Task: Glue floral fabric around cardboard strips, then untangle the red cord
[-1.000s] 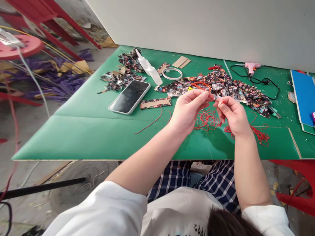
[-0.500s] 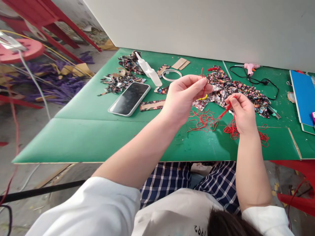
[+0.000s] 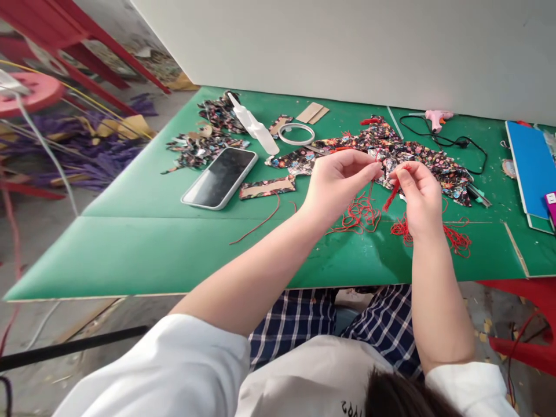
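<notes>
Over the green tabletop my two hands are close together, fingertips nearly meeting. My left hand [image 3: 343,182] pinches a thin red string [image 3: 371,190] between thumb and forefinger; part of it loops above the fingertips and part hangs below. A short red tassel [image 3: 391,198] sticks out to the lower left from my right hand [image 3: 417,194], which grips its top between thumb and fingers. Beneath the hands lies a loose tangle of red thread [image 3: 359,214]. More red thread [image 3: 458,240] is bunched under my right wrist. Black floral fabric [image 3: 434,168] spreads out behind the hands.
A phone [image 3: 220,176], a white squeeze bottle [image 3: 256,127], a tape ring [image 3: 296,134] and fabric scraps [image 3: 204,145] lie to the left. Toward the back right are a pink glue gun [image 3: 436,119] with a black cord, a cutter knife [image 3: 480,196] and a blue board [image 3: 527,174].
My left hand has moved right and down, bringing the string beside the tassel in my right hand. A red strand now shows on the table left of my left forearm.
</notes>
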Motion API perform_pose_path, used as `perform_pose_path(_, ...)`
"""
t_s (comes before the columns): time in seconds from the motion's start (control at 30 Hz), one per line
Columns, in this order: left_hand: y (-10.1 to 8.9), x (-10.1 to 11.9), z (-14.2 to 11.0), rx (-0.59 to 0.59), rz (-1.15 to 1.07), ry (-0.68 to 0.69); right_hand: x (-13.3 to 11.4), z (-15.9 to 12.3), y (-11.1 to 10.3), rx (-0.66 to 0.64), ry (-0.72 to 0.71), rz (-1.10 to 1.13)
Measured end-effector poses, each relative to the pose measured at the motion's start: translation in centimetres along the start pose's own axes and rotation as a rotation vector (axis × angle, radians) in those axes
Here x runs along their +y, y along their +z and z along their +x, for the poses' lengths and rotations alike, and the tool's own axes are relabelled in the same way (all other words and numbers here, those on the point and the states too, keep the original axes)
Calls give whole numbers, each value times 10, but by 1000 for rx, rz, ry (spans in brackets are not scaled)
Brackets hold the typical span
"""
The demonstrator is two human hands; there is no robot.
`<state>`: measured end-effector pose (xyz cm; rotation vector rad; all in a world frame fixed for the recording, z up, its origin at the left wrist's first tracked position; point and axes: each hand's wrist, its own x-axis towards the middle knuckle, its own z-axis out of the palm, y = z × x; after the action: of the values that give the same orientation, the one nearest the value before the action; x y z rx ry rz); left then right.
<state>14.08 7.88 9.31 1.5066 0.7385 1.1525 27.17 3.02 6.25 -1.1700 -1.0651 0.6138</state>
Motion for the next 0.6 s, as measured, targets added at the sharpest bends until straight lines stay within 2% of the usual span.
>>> perform_pose_path(0.1, 1, -4, -1, -8, 9, 1, -2, -1, 1, -15, 6, -16)
perform_pose_path(0.27, 3, -11, -4, 98, 42, 70, -8, -3, 4, -18, 3, -67)
perform_pose_path(0.4, 7, -11, -8, 123, 10, 92, -9, -4, 5, -53, 31, -41)
perform_pose_path(0.6, 6, -10, -9, 71, -57, 77, -8, -6, 5, -101, 43, -22)
